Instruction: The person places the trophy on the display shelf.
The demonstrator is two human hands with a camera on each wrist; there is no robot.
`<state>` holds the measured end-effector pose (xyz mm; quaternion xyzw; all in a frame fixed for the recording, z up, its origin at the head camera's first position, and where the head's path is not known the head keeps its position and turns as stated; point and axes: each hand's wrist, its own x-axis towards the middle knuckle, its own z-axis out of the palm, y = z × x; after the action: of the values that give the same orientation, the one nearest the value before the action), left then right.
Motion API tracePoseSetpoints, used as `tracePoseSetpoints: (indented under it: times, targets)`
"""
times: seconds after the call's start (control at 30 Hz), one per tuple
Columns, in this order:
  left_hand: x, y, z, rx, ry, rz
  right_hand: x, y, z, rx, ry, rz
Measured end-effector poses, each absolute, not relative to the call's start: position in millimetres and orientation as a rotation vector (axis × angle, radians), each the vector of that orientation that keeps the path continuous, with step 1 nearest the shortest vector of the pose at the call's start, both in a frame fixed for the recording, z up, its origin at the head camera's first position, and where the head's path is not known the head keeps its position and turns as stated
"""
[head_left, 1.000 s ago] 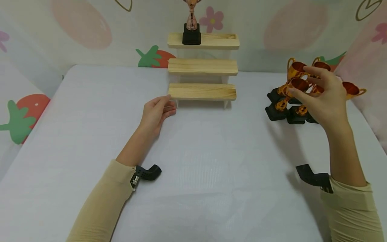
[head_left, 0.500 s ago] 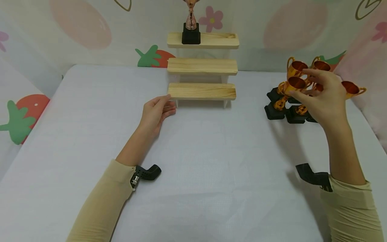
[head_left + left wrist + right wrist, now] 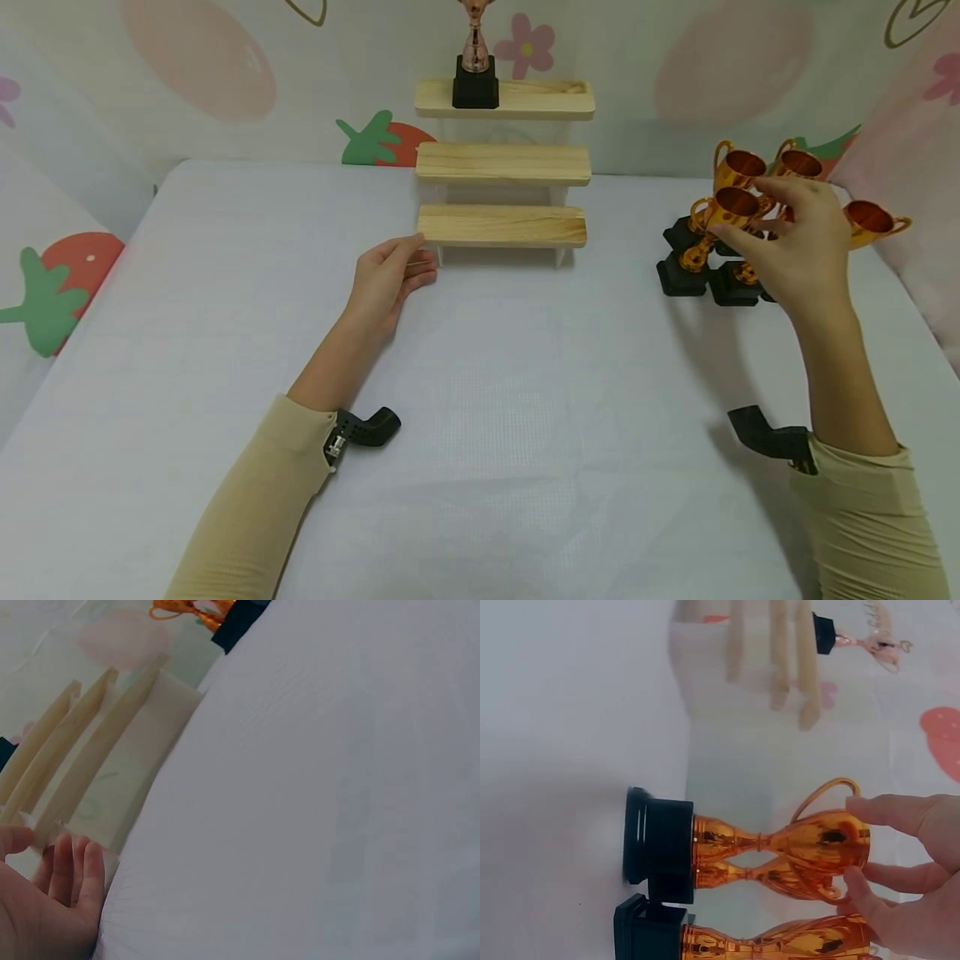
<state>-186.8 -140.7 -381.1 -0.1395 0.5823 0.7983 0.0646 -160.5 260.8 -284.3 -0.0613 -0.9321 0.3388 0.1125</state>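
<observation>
My left hand [image 3: 386,279] pinches the left end of the lowest tier of a three-tier wooden display stand [image 3: 502,227], thumb above and fingers below. At the right, my right hand [image 3: 808,237] holds the cup of the front-left gold trophy [image 3: 731,208] between thumb and fingers. In the right wrist view that trophy [image 3: 821,841] stands upright, its black base on the table, a handle beside my fingertip. Several other gold trophies [image 3: 870,223] cluster around it, partly hidden by my hand. A rose-gold trophy [image 3: 476,82] stands on the top tier, left of centre; its top is cut off.
The white-covered table [image 3: 480,417] lies in front of the stand. Behind it rises a wall covering [image 3: 622,50] with strawberry and flower prints. The gold trophies stand close together near the table's right back corner.
The front-left gold trophy's cup has shifted slightly left and turned, so a handle now shows on its left. My right hand has moved a little left. My left hand has stayed put.
</observation>
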Motion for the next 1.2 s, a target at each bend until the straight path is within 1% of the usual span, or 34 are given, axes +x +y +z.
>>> tracePoseSetpoints:
  times: [0.47,0.7,1.2]
  targets:
    - [-186.7,-140.0,-380.3,-0.429,1.757,2.41,-162.8,261.3,-288.4,-0.128,-2.751,0.902]
    - [-186.7,-140.1,-380.4,-0.431,1.763,2.406,-162.0,260.6,-288.0,-0.143,-2.746,0.943]
    - [-186.6,-140.8,-381.2,-0.421,1.77,2.403,-158.9,258.7,-285.9,-0.073,-2.685,1.031]
